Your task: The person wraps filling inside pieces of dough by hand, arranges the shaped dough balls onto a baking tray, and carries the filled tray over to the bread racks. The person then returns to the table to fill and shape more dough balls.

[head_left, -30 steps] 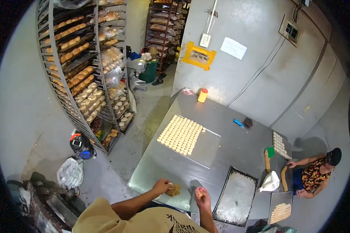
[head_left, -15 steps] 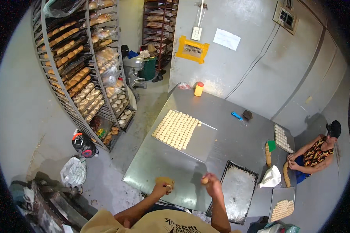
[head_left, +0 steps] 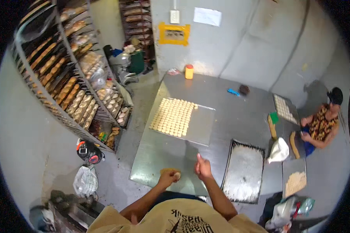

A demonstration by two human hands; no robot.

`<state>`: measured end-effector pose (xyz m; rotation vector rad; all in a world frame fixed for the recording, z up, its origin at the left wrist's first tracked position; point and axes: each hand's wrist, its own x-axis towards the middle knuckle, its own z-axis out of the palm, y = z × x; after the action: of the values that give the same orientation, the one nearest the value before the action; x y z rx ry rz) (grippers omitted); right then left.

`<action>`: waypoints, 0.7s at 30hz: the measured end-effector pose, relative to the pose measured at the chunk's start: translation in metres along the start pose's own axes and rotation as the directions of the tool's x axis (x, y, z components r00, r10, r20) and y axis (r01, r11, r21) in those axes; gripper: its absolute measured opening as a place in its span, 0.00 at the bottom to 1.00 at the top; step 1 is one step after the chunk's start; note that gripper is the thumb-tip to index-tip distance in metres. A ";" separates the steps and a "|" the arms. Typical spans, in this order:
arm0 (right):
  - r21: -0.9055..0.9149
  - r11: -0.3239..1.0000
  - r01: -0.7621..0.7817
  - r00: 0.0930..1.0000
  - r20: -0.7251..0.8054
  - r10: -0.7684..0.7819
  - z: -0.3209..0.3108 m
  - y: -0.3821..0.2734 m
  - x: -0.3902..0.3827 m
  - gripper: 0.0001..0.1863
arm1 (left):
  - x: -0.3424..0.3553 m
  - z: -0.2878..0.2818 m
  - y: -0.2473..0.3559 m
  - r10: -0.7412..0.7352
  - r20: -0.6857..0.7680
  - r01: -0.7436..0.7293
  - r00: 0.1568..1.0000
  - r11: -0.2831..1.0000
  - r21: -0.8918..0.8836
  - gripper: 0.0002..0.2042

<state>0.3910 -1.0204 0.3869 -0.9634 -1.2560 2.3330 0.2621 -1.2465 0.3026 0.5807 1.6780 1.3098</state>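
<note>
Over at the near edge of the counter (head_left: 155, 161), toward its left corner, the person's left hand (head_left: 168, 178) is pinching a small round piece of dough (head_left: 177, 176) at its fingertips. A tan lump (head_left: 169, 169) shows just past the knuckles; I can't make out whether they touch. The right hand (head_left: 203, 167) hovers near the same edge with one digit pointing up and the rest curled in; I can't tell if anything is inside it.

Ahead of both hands, toward the counter's left edge, a tray (head_left: 203, 126) carries close rows of dough balls (head_left: 171, 118), its right part bare. A dark-rimmed pan (head_left: 243, 173) lies right of the right hand, by the near edge. Against the far edge stands a yellow jar (head_left: 189, 73). Near the right end, a co-worker (head_left: 326, 123) is beside a long dough roll (head_left: 294, 145) and a white bag (head_left: 279, 150).
</note>
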 end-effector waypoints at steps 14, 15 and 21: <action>-0.159 0.982 0.099 0.995 0.018 -0.097 -0.020 -0.012 -0.051 0.24 | 0.043 0.006 0.058 -0.159 0.130 0.191 0.979 0.935 -0.297 0.13; -0.266 0.949 0.171 0.985 0.038 -0.167 -0.021 -0.014 -0.046 0.22 | 0.048 0.000 0.057 -0.129 0.224 0.200 0.966 0.922 -0.331 0.14; -0.590 0.584 0.557 0.762 0.084 -0.642 -0.006 -0.040 -0.049 0.20 | 0.032 0.029 0.162 -0.036 0.232 0.148 0.972 0.861 -0.487 0.15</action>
<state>0.4288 -1.0220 0.4376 -0.6652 -1.9286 1.3308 0.2456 -1.1534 0.4414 0.3093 1.1070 1.4819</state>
